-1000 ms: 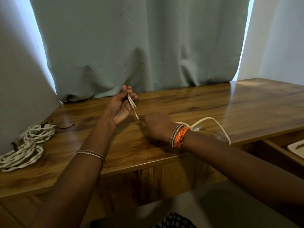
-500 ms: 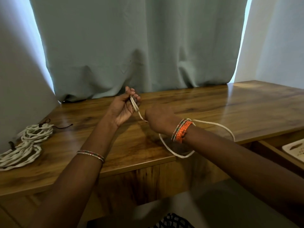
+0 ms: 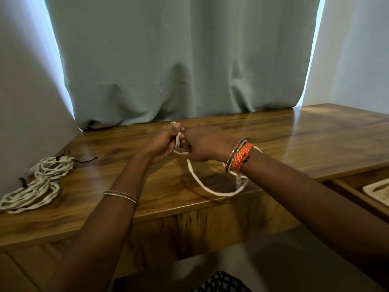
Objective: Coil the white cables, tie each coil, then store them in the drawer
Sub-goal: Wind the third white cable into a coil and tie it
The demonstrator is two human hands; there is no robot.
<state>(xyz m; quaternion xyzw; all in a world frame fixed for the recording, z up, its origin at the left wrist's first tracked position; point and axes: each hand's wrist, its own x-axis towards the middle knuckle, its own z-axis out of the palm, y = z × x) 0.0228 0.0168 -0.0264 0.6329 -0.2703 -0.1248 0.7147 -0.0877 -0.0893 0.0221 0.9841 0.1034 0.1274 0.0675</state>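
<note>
Above the middle of the wooden desk (image 3: 294, 142), both hands meet on one white cable (image 3: 202, 185). My left hand (image 3: 163, 142) holds a few short loops of it between thumb and fingers. My right hand (image 3: 203, 145) touches the left and grips the same cable. A loose loop hangs from the hands, rests on the desk near its front edge and runs under my right wrist. Two coiled white cables (image 3: 35, 184) with dark ties lie at the desk's left end. At the right, the open drawer (image 3: 357, 191) shows below the desktop.
A grey-green curtain (image 3: 179, 60) hangs behind the desk and touches its back edge. A white tray-like object (image 3: 379, 191) lies in the drawer. A white wall stands close on the left. A black mesh item (image 3: 221, 283) shows at the bottom.
My right hand has moved left and up until it touches my left hand. The loose cable loop has been drawn in from the right and now lies nearer the hands.
</note>
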